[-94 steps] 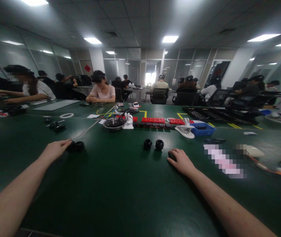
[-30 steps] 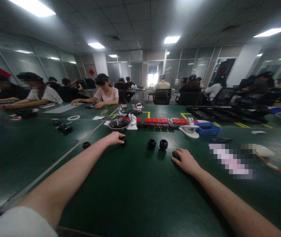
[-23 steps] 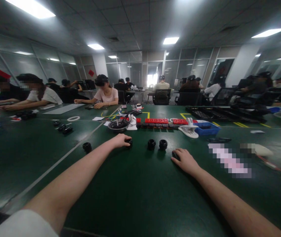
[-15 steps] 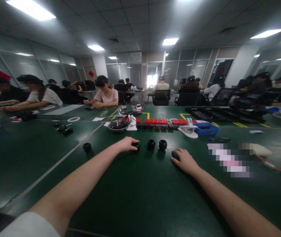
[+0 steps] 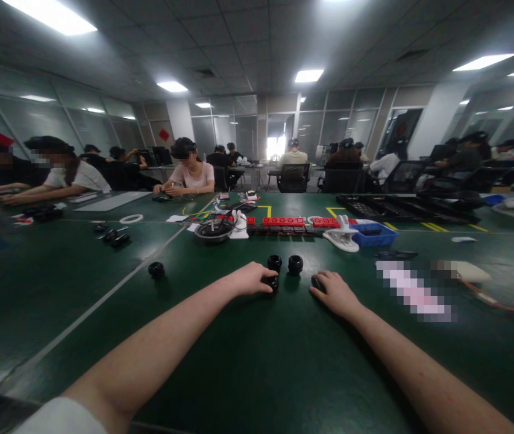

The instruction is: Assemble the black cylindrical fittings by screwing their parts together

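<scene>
My left hand (image 5: 253, 279) is closed, thumb and fingers around a black round fitting (image 5: 274, 283) at the table's middle. Just behind it stands another black round fitting (image 5: 274, 262) with a ringed top, and a similar one (image 5: 295, 264) is to its right. My right hand (image 5: 337, 293) rests on the table farther right, its fingers curled around a black piece (image 5: 317, 283) that is mostly covered. One more black fitting (image 5: 156, 270) sits apart on the left, near the pale seam.
Across the green table (image 5: 257, 367) lie a dark bowl (image 5: 214, 231), white clamps (image 5: 343, 236), a row of red blocks (image 5: 290, 222) and a blue bin (image 5: 374, 234). Black trays (image 5: 401, 208) are at the far right. Several people sit around the room.
My left hand has moved right and slightly nearer with the black fitting, bringing it in front of the standing pair. My right hand stays in place.
</scene>
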Available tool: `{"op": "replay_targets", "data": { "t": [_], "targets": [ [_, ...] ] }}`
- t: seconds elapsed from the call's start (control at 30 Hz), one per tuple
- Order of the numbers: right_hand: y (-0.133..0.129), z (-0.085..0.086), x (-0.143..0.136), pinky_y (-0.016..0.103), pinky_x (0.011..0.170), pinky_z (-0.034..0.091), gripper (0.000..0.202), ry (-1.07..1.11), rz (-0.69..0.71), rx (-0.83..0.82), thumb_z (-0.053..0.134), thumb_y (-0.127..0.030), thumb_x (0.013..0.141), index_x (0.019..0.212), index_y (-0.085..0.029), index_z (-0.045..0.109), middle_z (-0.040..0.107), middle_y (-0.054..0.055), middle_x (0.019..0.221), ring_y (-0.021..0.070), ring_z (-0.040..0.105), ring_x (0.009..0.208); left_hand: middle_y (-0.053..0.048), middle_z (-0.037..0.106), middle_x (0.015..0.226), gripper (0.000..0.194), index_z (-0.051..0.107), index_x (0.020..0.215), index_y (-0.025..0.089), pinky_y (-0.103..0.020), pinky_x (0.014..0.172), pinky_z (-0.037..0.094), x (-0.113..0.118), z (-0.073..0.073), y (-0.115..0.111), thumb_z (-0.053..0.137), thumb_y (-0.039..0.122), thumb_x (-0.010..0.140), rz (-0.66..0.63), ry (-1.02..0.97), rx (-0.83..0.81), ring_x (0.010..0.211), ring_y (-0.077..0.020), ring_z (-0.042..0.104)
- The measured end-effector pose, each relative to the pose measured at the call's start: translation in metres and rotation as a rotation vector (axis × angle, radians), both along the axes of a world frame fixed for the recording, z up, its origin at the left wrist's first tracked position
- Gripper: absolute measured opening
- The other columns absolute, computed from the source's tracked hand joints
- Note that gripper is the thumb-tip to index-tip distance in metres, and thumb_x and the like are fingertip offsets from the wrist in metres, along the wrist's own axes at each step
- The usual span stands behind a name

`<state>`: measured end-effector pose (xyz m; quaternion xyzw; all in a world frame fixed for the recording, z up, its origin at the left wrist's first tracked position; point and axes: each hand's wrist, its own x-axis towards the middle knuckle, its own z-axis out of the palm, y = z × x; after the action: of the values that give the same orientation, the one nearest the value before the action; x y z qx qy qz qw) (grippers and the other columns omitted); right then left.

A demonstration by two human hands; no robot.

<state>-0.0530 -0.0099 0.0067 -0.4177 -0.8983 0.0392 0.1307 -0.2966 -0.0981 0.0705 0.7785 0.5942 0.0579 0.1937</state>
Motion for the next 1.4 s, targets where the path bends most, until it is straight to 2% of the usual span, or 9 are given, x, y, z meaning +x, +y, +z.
{"op": "replay_targets", "data": {
  "t": [0.33, 0.8, 0.9, 1.03, 1.13, 1.2, 1.4],
  "targets": [
    [-0.001, 0.000, 0.000, 0.033, 0.085, 0.035, 0.037, 0.011, 0.009, 0.017, 0.043, -0.041, 0.078, 0.104, -0.018, 0.054, 0.051, 0.010, 0.109, 0.0227, 0.044, 0.099, -0.004, 0.052, 0.117, 0.051, 0.043, 0.120, 0.025, -0.028, 0.086, 0.035, 0.006, -0.002, -0.004, 0.055, 0.035, 0.072, -0.068, -0.025, 0.018, 0.104, -0.0194, 0.049],
    [0.000, -0.001, 0.001, 0.033, 0.084, 0.035, 0.037, 0.016, 0.005, 0.010, 0.043, -0.041, 0.078, 0.105, -0.018, 0.054, 0.051, 0.010, 0.109, 0.0233, 0.044, 0.099, -0.002, 0.049, 0.118, 0.051, 0.041, 0.120, 0.029, -0.028, 0.086, 0.035, -0.002, -0.005, 0.000, 0.054, 0.041, 0.072, -0.107, -0.114, -0.032, 0.104, -0.0187, 0.048],
    [0.000, -0.001, 0.001, 0.033, 0.084, 0.035, 0.037, 0.014, 0.003, 0.005, 0.043, -0.041, 0.078, 0.105, -0.018, 0.054, 0.051, 0.010, 0.110, 0.0235, 0.043, 0.100, -0.003, 0.044, 0.122, 0.059, 0.039, 0.122, 0.029, -0.030, 0.090, 0.032, -0.003, -0.003, 0.001, 0.057, 0.045, 0.068, -0.104, -0.099, 0.027, 0.110, -0.0209, 0.041],
    [0.000, 0.000, 0.001, 0.033, 0.085, 0.034, 0.037, 0.014, 0.007, 0.004, 0.043, -0.041, 0.078, 0.105, -0.018, 0.054, 0.051, 0.010, 0.110, 0.0232, 0.043, 0.101, -0.006, 0.036, 0.126, 0.072, 0.034, 0.126, 0.028, -0.032, 0.094, 0.028, -0.008, 0.007, -0.001, 0.060, 0.051, 0.062, -0.061, -0.079, 0.112, 0.116, -0.0237, 0.033],
    [0.000, 0.000, 0.001, 0.033, 0.085, 0.034, 0.037, 0.013, 0.005, 0.001, 0.043, -0.041, 0.078, 0.105, -0.018, 0.054, 0.051, 0.010, 0.110, 0.0234, 0.043, 0.101, -0.005, 0.038, 0.124, 0.066, 0.035, 0.125, 0.028, -0.030, 0.093, 0.029, -0.021, 0.016, -0.007, 0.054, 0.053, 0.067, -0.017, -0.059, 0.151, 0.114, -0.0218, 0.035],
    [0.000, 0.001, 0.001, 0.033, 0.085, 0.035, 0.038, 0.010, 0.003, -0.004, 0.043, -0.042, 0.078, 0.105, -0.018, 0.054, 0.051, 0.010, 0.111, 0.0238, 0.042, 0.102, -0.005, 0.039, 0.123, 0.062, 0.038, 0.123, 0.026, -0.029, 0.093, 0.029, -0.037, 0.018, -0.011, 0.050, 0.054, 0.069, 0.071, -0.015, 0.191, 0.112, -0.0214, 0.037],
    [-0.001, 0.003, 0.001, 0.033, 0.085, 0.035, 0.039, 0.007, 0.001, -0.013, 0.043, -0.042, 0.078, 0.106, -0.018, 0.054, 0.051, 0.010, 0.111, 0.0237, 0.043, 0.102, -0.006, 0.041, 0.123, 0.057, 0.044, 0.119, 0.022, -0.034, 0.094, 0.030, -0.114, 0.018, -0.033, 0.045, 0.054, 0.072, 0.428, 0.268, 0.395, 0.112, -0.0241, 0.037]
  ]
}}
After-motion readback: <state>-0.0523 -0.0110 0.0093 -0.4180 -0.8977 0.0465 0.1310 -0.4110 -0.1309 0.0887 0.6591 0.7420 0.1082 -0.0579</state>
